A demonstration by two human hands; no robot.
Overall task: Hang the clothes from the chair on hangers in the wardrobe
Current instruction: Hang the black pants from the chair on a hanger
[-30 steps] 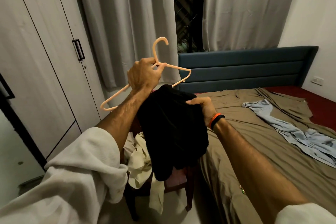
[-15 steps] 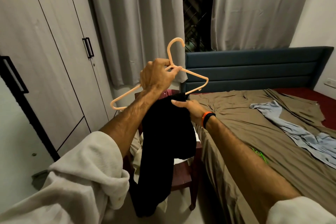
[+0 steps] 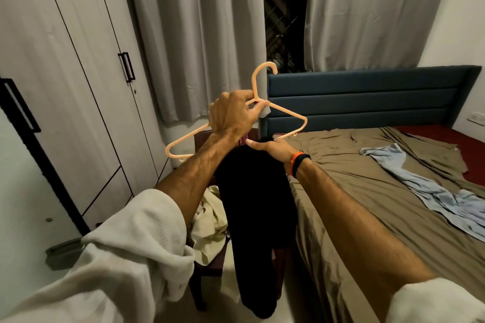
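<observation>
Nearest, at six o'clock, a black garment (image 3: 256, 207) hangs down over a dark chair (image 3: 210, 267) that carries a cream cloth (image 3: 210, 223). The right hand (image 3: 275, 148) pinches the garment's top edge, just below the hanger. Above it, at twelve o'clock, the left hand (image 3: 232, 115) grips a peach plastic hanger (image 3: 288, 115) at the base of its hook. The wardrobe (image 3: 78, 86) stands shut at nine o'clock. At three o'clock a blue cloth (image 3: 420, 186) lies on the bed (image 3: 367, 191).
</observation>
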